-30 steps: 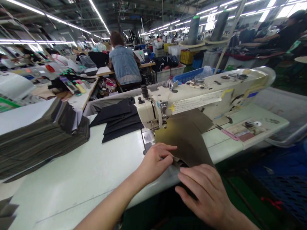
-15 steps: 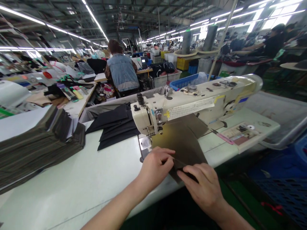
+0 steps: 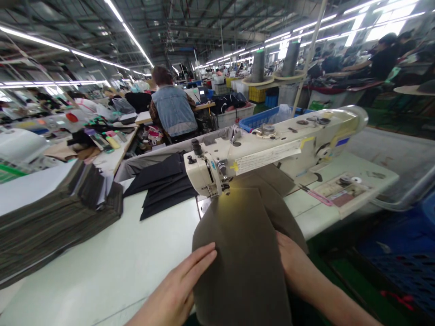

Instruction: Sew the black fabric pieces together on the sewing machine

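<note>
A dark olive-brown fabric panel [image 3: 241, 253] stretches from beneath the sewing machine [image 3: 244, 154] head toward me and hangs past the table's front edge. My left hand [image 3: 183, 280] grips its left edge, two fingers lying on top and the thumb out of sight. At the right edge, my right hand [image 3: 292, 262] holds the cloth from the side; its fingertips are hidden behind the panel. A second olive piece [image 3: 282, 213] lies under the panel to the right. The needle area is mostly covered by the machine head and the cloth.
Stacked olive pieces [image 3: 68, 194] stand on the left of the table [image 3: 136, 262]. Black fabric pieces [image 3: 166, 185] lie behind the needle area. Pink-handled scissors [image 3: 317, 195] rest beside a parts tray [image 3: 346, 190]. A person in a denim vest [image 3: 173, 106] sits ahead.
My hands have moved apart, the left one down and left, the right one slightly up. A broad olive panel now spreads between them toward me, where they were close together at a fold.
</note>
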### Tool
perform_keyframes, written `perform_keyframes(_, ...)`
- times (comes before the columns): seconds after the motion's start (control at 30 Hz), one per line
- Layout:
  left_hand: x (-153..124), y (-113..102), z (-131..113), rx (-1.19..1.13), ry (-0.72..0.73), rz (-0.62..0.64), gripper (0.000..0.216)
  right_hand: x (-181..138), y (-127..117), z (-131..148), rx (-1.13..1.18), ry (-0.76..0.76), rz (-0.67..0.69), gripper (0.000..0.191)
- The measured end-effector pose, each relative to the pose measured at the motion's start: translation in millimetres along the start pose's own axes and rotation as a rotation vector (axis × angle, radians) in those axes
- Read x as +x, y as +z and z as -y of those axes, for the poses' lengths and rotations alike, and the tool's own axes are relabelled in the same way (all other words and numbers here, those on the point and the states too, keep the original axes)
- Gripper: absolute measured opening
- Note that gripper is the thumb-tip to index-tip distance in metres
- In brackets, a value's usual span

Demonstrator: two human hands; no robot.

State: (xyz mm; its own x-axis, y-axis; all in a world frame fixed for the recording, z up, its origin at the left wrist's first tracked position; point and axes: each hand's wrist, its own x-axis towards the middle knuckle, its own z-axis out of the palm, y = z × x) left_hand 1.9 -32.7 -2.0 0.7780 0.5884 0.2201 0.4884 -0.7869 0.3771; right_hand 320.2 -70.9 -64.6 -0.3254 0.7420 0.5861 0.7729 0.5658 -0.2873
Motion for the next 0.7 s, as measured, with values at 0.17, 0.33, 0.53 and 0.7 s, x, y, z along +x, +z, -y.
perform_keyframes(0.17, -36.8, 4.2, 15.4, 0.114, 0.003, -0.065, 0.073, -17.7, -24.8, -66.5, -0.258, 0.042, 0.028, 0.061)
perform_keyframes(0.33, -48.7, 4.8, 6.2, 0.136, -0.015, -0.131, 0.063, -23.4, -59.8, -82.0, -0.259, 0.173, 0.226, 0.070)
perform_keyframes(0.53, -49.2, 7.8, 0.5, 0.119, -0.094, -0.209, 0.062, 13.3, -62.7, 4.7, -0.099, -0.101, 0.305, 0.084)
perform_keyframes(0.7, -59.5, 2.2, -0.8, 0.126, -0.074, -0.196, 0.054, 22.8, -6.7, 42.3, 0.166, -0.237, 0.430, 0.074)
